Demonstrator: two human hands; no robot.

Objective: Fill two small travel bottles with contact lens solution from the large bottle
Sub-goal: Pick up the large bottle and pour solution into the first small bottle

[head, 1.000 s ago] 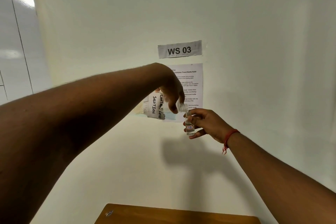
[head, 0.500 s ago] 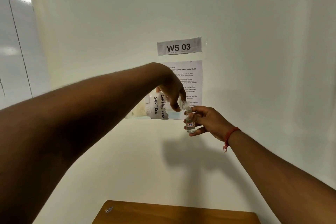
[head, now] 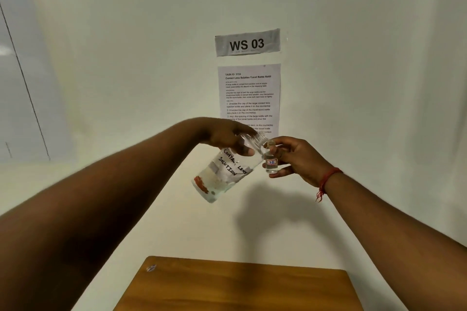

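Near the centre of the frame, the left hand grips the large bottle from above, fingers and thumb wrapped round its upper body just below the neck. The bottle is clear plastic and uncapped, tilted so its threaded mouth points up and to the right while its base hangs lower left. A white label with handwritten black letters reading "CONTACT LENS SOLUTION" runs along its side, and a red-orange patch shows near the base. Clear liquid sits inside it, though its level is hard to read.

Just to the right, the right hand pinches the small travel bottle between thumb and fingertips, holding it close to upright. This bottle is a small clear vial with an open neck and a small white label with red and blue marks on it. Clear liquid appears to fill most of its body. The large bottle's mouth is right beside the vial's rim; whether they touch cannot be told. A red thread bracelet circles the right wrist.

Both bottles are held in the air in front of a white wall. On the wall above them a grey sign reads "WS 03", over a printed instruction sheet. A brown wooden tabletop fills the bottom centre of the frame.
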